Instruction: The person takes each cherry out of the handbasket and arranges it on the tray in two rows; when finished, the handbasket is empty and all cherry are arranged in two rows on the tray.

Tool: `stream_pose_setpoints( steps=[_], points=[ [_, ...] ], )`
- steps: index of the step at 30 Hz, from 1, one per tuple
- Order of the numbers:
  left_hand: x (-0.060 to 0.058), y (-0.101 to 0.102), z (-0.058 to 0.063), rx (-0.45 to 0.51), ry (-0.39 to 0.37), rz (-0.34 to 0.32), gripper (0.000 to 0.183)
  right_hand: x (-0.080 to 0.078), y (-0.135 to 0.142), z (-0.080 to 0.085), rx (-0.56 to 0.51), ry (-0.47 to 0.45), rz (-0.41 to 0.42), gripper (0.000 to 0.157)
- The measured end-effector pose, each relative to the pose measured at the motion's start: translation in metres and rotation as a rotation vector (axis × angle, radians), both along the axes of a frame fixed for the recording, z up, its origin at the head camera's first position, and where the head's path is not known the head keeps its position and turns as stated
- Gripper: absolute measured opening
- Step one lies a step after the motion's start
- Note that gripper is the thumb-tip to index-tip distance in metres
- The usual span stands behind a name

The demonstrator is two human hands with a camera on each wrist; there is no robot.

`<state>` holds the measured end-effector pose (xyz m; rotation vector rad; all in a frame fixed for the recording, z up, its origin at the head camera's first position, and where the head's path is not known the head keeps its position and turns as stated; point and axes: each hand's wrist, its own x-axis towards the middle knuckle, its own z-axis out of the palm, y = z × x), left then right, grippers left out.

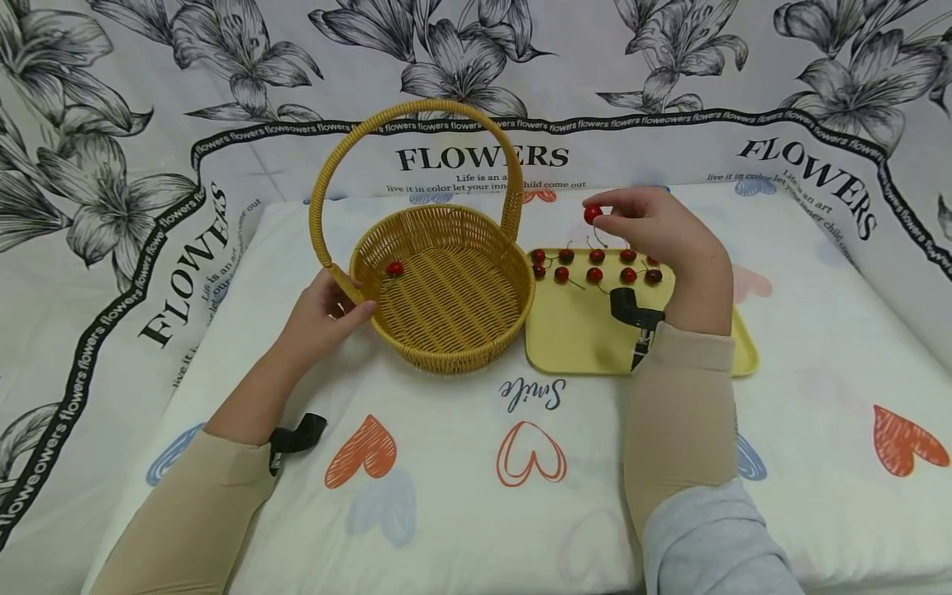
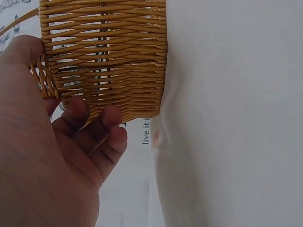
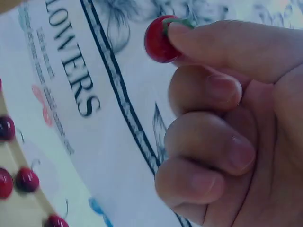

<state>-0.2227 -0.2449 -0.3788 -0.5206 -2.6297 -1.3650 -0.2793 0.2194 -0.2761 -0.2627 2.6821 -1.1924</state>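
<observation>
My right hand (image 1: pixel 654 227) pinches a red cherry (image 1: pixel 592 214) between thumb and forefinger, above the far edge of the yellow tray (image 1: pixel 576 330). In the right wrist view the cherry (image 3: pixel 161 40) shows its green stem under the thumb, and the other fingers curl toward the palm. My left hand (image 1: pixel 320 318) grips the rim of the wicker basket (image 1: pixel 446 359) at the foot of its handle, thumb over the top. In the left wrist view, fingers lie against the basket's woven side (image 2: pixel 104 61). One cherry (image 1: pixel 395 268) lies inside the basket at its left.
Several dark red cherries (image 1: pixel 595 275) with stems stand in two rows along the tray's far half. The basket's tall arched handle (image 1: pixel 439 106) rises above its bowl. Tray and basket stand side by side on a white cloth (image 1: pixel 461 529) printed with hearts.
</observation>
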Motion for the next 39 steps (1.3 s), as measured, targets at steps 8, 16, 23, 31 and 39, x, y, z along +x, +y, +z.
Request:
stream_pose_setpoints(
  steps=[8, 16, 23, 31, 39],
  points=[
    [-0.001, -0.002, -0.001, 0.021, 0.004, -0.003, 0.037, -0.004, 0.051, -0.025, 0.059, -0.105, -0.120, 0.054],
    [-0.002, -0.003, 0.000, 0.040, 0.003, -0.014, 0.039, 0.001, 0.092, -0.052, 0.113, -0.187, -0.218, 0.052],
    [0.003, 0.003, 0.006, 0.041, -0.007, -0.012, 0.037, -0.002, 0.105, -0.071, 0.070, -0.291, -0.232, 0.048],
    [0.018, 0.014, 0.028, 0.068, -0.005, -0.034, 0.035, -0.003, 0.107, -0.085, 0.111, -0.294, -0.236, 0.044],
    [0.021, 0.017, 0.032, 0.054, -0.019, -0.022, 0.036, 0.000, 0.105, -0.078, 0.099, -0.270, -0.256, 0.046]
  ],
)
